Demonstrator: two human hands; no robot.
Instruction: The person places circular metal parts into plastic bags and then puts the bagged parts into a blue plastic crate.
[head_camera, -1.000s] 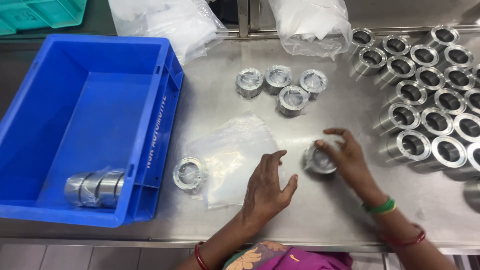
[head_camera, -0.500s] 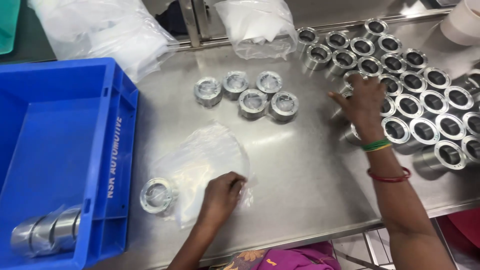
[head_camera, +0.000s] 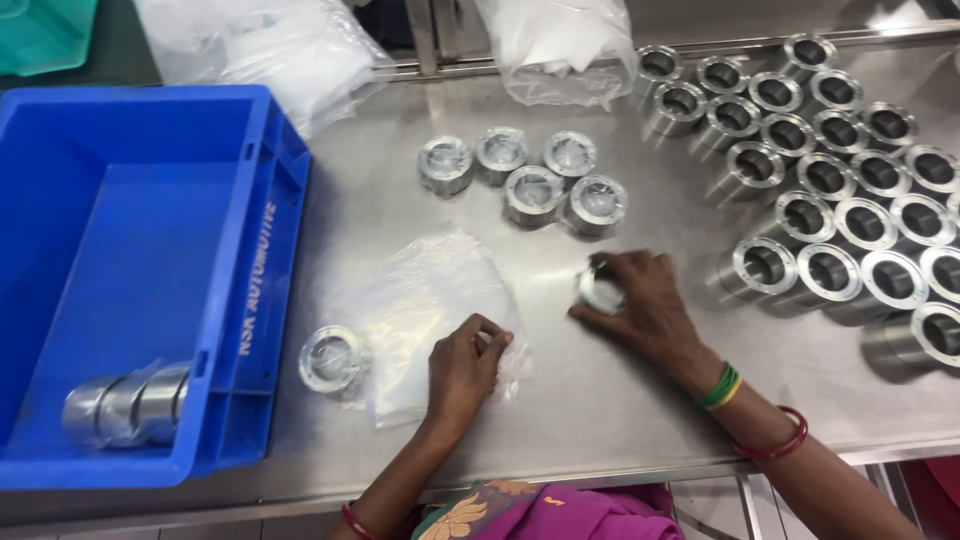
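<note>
Item 1. Right hand (head_camera: 640, 305): palm down on the steel table (head_camera: 600, 420), fingers curled round a metal ring (head_camera: 600, 291) that peeks out at the hand's 9 o'clock edge. The ring sits under the fingertips, not in the palm, and appears to rest on the table, a hold that seems to steady it rather than lift it.

Item 2. Left hand (head_camera: 465, 365): fingers pinched closed on the 3 o'clock edge of a stack of clear plastic bags (head_camera: 430, 310), apparently separating the top one. The stack lies flat, at 9 o'clock from the held ring and near it.

Item 3. Bagged ring (head_camera: 333, 358): single, at 9 o'clock from the left hand, touching the stack's edge.

Item 4. Five wrapped rings (head_camera: 530, 180): cluster at 12 o'clock from both hands, well apart.

Item 5. Bare rings (head_camera: 850, 220): rows at 2 o'clock from the right hand, packed upright, likely as stock.

Item 6. Blue crate (head_camera: 260, 280): at 9 o'clock; wrapped rings (head_camera: 125, 405) lie in its near corner.
</note>
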